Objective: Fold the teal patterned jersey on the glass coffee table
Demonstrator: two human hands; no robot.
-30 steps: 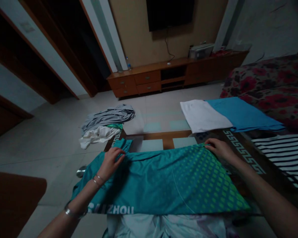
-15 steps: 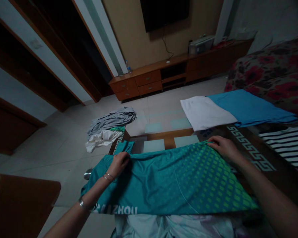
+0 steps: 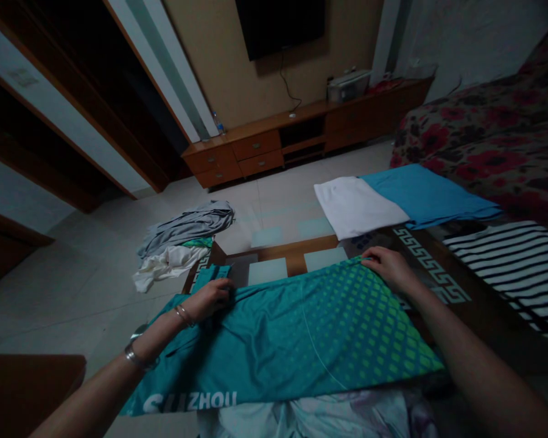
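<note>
A teal shirt (image 3: pixel 274 340) with a green dotted pattern and white lettering lies folded lengthwise across the glass-topped table (image 3: pixel 296 263). My left hand (image 3: pixel 214 297), with bracelets on its wrist, is closed on the shirt's far edge near a sleeve (image 3: pixel 212 275). At the far right corner, my right hand (image 3: pixel 386 266) pinches the fabric between thumb and fingers. The near side of the shirt hangs over pale patterned cloth (image 3: pixel 319 418) at the bottom of the view.
Beyond the right hand lie a folded white garment (image 3: pixel 358 207), a folded blue one (image 3: pixel 427 193) and a striped shirt (image 3: pixel 511 267). Grey clothing (image 3: pixel 189 228) and white clothing (image 3: pixel 167 266) are heaped at the left. A wooden chair or stool (image 3: pixel 31 392) stands lower left; a flowered sofa (image 3: pixel 479 146) is at right.
The whole scene has shifted left in view as the head turned slightly right. Both hands keep their hold on the teal shirt, and more of the striped shirt shows.
</note>
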